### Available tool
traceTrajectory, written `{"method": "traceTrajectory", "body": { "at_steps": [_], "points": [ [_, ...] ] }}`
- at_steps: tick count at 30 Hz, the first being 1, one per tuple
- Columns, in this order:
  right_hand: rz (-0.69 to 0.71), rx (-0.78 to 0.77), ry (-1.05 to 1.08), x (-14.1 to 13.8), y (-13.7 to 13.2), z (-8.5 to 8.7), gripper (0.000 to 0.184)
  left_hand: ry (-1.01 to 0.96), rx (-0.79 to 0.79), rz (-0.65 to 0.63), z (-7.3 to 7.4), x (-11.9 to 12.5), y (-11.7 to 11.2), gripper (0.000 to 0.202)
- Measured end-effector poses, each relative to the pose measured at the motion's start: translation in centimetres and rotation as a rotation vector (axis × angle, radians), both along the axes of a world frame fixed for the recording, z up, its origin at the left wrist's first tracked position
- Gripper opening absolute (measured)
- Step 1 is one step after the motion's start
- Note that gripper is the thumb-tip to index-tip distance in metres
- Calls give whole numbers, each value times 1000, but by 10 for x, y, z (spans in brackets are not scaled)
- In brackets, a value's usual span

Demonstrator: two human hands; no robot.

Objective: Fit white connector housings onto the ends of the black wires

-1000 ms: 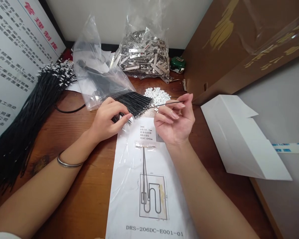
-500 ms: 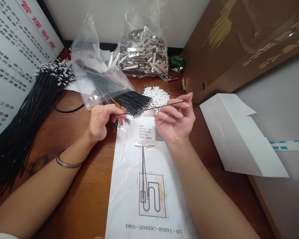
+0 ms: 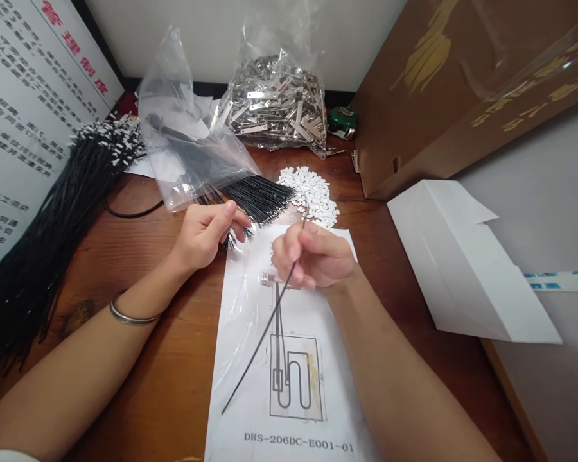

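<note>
My right hand (image 3: pixel 315 258) is closed round a thin black wire (image 3: pixel 260 340) over a white instruction sheet (image 3: pixel 289 385). The wire's long end slants down to the left across the sheet, and its short tip points up toward a heap of small white plastic pieces (image 3: pixel 313 189). My left hand (image 3: pixel 207 234), with a metal bangle on the wrist, is curled at the loose ends of a bundle of black wires (image 3: pixel 255 196) that spills from a clear plastic bag (image 3: pixel 187 141). Its fingertips pinch together by the wire ends; I cannot make out what is in them.
A big bundle of black wires with white tips (image 3: pixel 52 224) lies at the left beside a printed board (image 3: pixel 24 109). A bag of metal clips (image 3: pixel 279 109) stands at the back. A cardboard box (image 3: pixel 443 96) and a folded white paper (image 3: pixel 462 263) fill the right.
My right hand turned over and dropped onto the sheet, swinging the wire from level to slanting down-left. My left hand let go of the wire's end and went back to the bundle.
</note>
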State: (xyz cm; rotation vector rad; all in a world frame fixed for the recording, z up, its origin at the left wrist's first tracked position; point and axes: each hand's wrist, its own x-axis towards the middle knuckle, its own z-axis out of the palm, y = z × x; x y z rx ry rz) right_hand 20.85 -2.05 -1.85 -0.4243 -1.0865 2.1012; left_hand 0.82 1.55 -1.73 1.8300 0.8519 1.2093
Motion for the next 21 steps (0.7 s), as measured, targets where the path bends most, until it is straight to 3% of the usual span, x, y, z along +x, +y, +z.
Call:
{"method": "traceTrajectory", "body": {
  "at_steps": [3, 12, 17, 21],
  "points": [
    [184, -34, -44, -6, -2, 3, 34, 17, 4, -57, 1, -1, 0, 61],
    [261, 80, -305, -18, -2, 7, 32, 127, -33, -90, 2, -2, 0, 67],
    [281, 122, -448, -22, -3, 10, 34, 169, -3, -95, 1, -2, 0, 47],
    [253, 126, -434, -22, -4, 9, 37, 170, 26, -40, 0, -1, 1, 33]
  ]
}}
